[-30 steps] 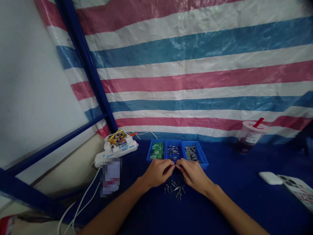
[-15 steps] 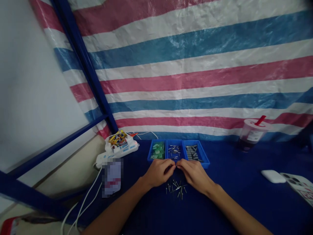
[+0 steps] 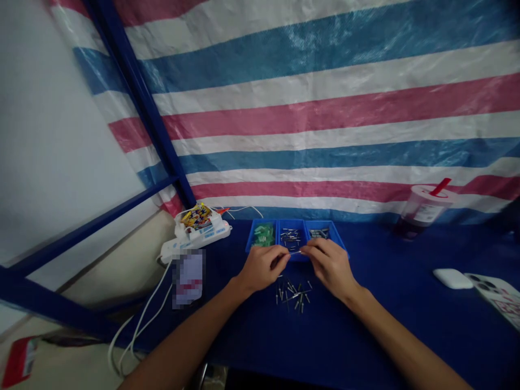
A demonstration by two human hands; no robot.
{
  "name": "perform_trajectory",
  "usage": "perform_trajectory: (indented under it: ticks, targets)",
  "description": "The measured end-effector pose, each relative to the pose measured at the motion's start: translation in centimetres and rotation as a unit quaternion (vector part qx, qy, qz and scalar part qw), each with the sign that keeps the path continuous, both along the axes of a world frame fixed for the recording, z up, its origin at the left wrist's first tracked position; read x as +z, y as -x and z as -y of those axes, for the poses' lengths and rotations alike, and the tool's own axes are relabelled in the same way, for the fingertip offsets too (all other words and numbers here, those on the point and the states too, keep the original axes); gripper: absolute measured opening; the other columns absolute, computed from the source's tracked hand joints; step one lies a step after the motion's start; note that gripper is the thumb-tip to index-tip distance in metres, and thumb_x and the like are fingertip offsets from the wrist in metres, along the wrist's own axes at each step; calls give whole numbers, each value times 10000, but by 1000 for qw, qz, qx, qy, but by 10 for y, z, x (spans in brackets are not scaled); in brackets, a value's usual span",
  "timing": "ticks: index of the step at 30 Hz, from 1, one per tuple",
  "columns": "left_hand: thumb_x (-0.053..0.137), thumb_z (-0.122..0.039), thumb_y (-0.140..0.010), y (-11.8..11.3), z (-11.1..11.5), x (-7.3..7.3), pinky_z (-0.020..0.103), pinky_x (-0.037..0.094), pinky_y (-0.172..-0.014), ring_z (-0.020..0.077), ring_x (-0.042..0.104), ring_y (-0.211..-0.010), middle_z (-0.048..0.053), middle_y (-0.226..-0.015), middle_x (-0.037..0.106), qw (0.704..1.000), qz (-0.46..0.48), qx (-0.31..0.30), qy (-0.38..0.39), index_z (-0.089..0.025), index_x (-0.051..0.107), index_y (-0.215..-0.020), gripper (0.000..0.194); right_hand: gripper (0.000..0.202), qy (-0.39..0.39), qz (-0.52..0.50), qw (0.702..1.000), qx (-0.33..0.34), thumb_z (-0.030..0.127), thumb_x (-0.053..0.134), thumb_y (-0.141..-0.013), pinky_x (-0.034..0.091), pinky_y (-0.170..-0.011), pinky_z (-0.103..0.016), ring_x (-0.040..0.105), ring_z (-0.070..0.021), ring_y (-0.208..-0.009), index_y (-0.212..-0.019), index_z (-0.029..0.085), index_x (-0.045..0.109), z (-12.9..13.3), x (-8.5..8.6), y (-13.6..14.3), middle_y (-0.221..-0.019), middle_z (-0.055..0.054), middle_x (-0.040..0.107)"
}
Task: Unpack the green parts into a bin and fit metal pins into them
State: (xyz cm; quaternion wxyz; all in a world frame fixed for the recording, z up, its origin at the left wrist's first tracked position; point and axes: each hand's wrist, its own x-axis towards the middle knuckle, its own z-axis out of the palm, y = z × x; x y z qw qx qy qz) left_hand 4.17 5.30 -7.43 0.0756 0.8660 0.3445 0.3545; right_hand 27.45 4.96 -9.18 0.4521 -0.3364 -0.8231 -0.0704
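My left hand (image 3: 265,265) and my right hand (image 3: 330,265) face each other in front of the blue trays, thumbs and fingers pinched. A slim, shiny metal pin (image 3: 296,252) spans the gap between their fingertips, one end at each hand. Just below, a loose pile of similar small metal pins (image 3: 296,297) lies on the dark blue tabletop. Behind my fingers, the middle blue tray (image 3: 291,223) contains several small metal pieces (image 3: 290,236). The left tray holds green translucent pieces (image 3: 263,235). Grey cylindrical pieces (image 3: 319,233) lie in the right tray, partly hidden by my right hand.
A white power strip (image 3: 197,241) with cables and a yellow packet (image 3: 197,215) is at the left, near a blurred pale item (image 3: 188,279). To the right stand a lidded cup (image 3: 422,211) with a red straw, a white case (image 3: 453,278) and a phone (image 3: 498,298).
My hands have drawn slightly apart, and the slim metal pin now shows between them. The pile has gained a pin or two near its top. The camera view has tipped down a little.
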Motion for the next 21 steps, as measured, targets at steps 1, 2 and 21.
perform_trajectory:
  ticks: [1,2,21]
  targets:
    - [514,-300,-1015,0,0,-1,230,426,-589,99,569,-565,-6,-684,661,1000,7,10,-2,-174,677,-946,218,229,-10,-23,1000,-8,152,511,-997,504,-756,-368,653,-224,-862,-1065,224,718,0,2,0,-982,-88,706]
    - [513,-306,-1014,0,-1,-1,227,423,-581,98,566,-554,-10,-661,650,1000,11,20,-2,-174,683,-947,225,213,-19,-55,998,-18,166,530,-993,505,-759,-370,649,-226,-861,-1070,231,717,-1,4,0,-973,-87,701]
    - [703,-256,-860,25,-12,4,255,334,-506,145,573,-503,-8,-605,668,963,-233,-28,131,-216,769,-854,77,248,83,128,987,51,172,445,-1033,430,-695,-297,631,-169,-719,-1166,197,654,0,-1,4,-868,-34,702]
